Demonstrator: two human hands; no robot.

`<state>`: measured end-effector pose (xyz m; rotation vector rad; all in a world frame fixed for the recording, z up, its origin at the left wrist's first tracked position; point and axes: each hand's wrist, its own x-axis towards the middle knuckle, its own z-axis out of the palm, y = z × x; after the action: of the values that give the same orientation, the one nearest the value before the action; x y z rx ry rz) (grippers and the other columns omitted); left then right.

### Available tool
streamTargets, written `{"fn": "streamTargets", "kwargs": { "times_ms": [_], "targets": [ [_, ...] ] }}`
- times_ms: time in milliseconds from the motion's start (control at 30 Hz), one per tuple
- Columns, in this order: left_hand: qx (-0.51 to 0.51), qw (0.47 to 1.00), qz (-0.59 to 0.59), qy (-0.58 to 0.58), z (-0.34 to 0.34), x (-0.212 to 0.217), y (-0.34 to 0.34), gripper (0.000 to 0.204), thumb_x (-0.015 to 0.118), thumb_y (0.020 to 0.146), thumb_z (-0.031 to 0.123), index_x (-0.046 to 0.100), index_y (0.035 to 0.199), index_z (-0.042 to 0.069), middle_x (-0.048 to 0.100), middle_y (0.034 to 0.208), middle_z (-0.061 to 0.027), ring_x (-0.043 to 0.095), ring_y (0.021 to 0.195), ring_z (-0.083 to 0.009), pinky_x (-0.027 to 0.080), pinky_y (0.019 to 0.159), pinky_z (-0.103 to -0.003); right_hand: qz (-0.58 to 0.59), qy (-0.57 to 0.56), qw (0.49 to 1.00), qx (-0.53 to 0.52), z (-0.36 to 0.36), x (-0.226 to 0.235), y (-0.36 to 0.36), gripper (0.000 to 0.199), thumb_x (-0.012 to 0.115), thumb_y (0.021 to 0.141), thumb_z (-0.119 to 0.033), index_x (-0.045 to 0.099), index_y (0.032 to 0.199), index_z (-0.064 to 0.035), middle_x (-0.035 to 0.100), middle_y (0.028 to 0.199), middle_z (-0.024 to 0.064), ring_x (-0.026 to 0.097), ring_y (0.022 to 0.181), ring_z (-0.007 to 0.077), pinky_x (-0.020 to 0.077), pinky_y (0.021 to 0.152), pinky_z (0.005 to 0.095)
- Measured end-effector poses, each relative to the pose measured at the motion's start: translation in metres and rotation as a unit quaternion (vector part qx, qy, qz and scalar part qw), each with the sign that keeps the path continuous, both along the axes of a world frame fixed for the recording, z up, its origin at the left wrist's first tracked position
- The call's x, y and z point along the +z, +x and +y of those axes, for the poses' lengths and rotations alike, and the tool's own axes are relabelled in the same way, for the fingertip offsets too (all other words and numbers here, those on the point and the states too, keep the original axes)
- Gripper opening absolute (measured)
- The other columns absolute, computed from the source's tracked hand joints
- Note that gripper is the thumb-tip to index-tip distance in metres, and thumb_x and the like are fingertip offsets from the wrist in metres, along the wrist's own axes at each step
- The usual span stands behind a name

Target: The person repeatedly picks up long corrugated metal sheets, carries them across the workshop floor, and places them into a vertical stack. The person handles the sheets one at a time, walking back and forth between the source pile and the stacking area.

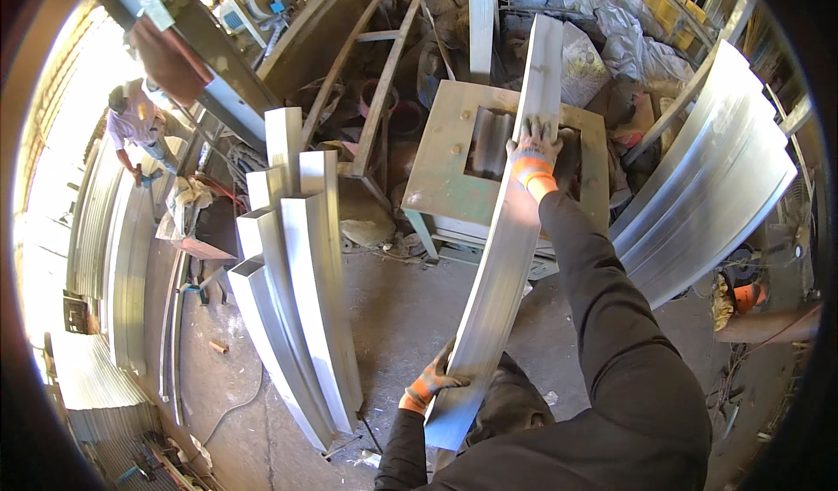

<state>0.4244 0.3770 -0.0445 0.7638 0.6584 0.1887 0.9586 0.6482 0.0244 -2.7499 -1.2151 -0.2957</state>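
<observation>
I have both gloved hands on a long curved metal strip (502,255) that runs from near my lap up over the green desk (436,164). My left hand (434,384) is curled around the strip's lower edge, fingers wrapped over its left side. My right hand (533,152) lies spread on the strip farther up, fingers pressed flat on its face, thumb side hidden, so I cannot tell how firmly it grips. The strip's top end passes over the die (493,142) sunk in the desk's opening. To my left a stack of bent channels (297,273) stands on the floor. To my right curved sheets (707,194) lean together. A person (135,124) works far off at left.
</observation>
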Motion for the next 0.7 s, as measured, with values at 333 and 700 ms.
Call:
{"fn": "streamTargets", "kwargs": {
  "times_ms": [333, 700],
  "targets": [
    [0.001, 0.999, 0.001, -0.032, -0.183, -0.007, -0.198, 0.121, 0.086, 0.088, -0.01, 0.023, 0.188, 0.011, 0.06, 0.169, -0.0175, 0.078, 0.13, -0.0293, 0.063, 0.111, -0.042, -0.009, -0.044, 0.999, 0.009, -0.18, -0.019, -0.217, 0.087, 0.059, 0.109, -0.055, 0.037, 0.184, -0.0182, 0.032, 0.193, 0.0049, 0.03, 0.177, 0.0367, 0.0322, 0.129, 0.0839],
    [-0.013, 0.998, 0.003, 0.061, -0.326, -0.038, -0.362, 0.131, 0.097, 0.081, -0.005, 0.02, 0.186, 0.002, 0.037, 0.185, -0.0201, 0.063, 0.149, -0.0286, 0.061, 0.119, -0.042, -0.025, -0.066, 0.997, 0.017, -0.315, -0.026, -0.385, 0.084, 0.062, 0.107, -0.049, 0.041, 0.181, -0.0169, 0.035, 0.19, 0.0083, 0.033, 0.174, 0.0406, 0.0386, 0.125, 0.0799]
  ]
}}
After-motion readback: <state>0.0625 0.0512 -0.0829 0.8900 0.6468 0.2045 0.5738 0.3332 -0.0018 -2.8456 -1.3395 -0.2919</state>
